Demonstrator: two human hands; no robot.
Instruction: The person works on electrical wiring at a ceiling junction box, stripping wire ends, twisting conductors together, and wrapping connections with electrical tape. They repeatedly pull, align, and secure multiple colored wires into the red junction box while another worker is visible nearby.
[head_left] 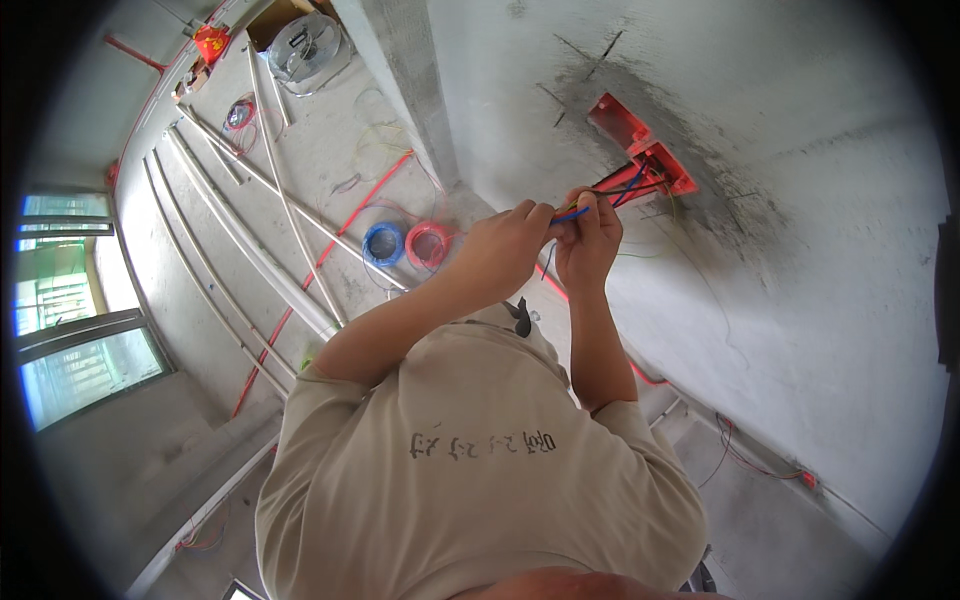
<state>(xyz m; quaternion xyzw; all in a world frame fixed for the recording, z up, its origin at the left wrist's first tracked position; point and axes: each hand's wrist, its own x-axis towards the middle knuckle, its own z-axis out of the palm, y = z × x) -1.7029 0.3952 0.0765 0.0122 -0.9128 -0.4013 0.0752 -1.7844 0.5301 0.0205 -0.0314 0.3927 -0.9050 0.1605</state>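
Observation:
Both of my hands meet in front of the wall, just beside a red electrical junction box [668, 170] set into it. My left hand [515, 245] is closed round a bundle of electrical wires [572, 215], a blue one among them. Close against it, my right hand [590, 240] pinches the same wires with its fingertips. The wires run back from my fingers into the box, where blue, black and yellow-green strands show. A second red box [618, 122] sits next to the first. Thin loose wires hang down the wall below.
On the floor to the left lie a blue wire coil [383, 243], a red wire coil [428, 245] and several long white pipes [240, 235]. A red conduit [380, 185] crosses the floor. Farther back is a clear-wrapped coil [305, 48]. A wall corner [425, 110] juts out nearby.

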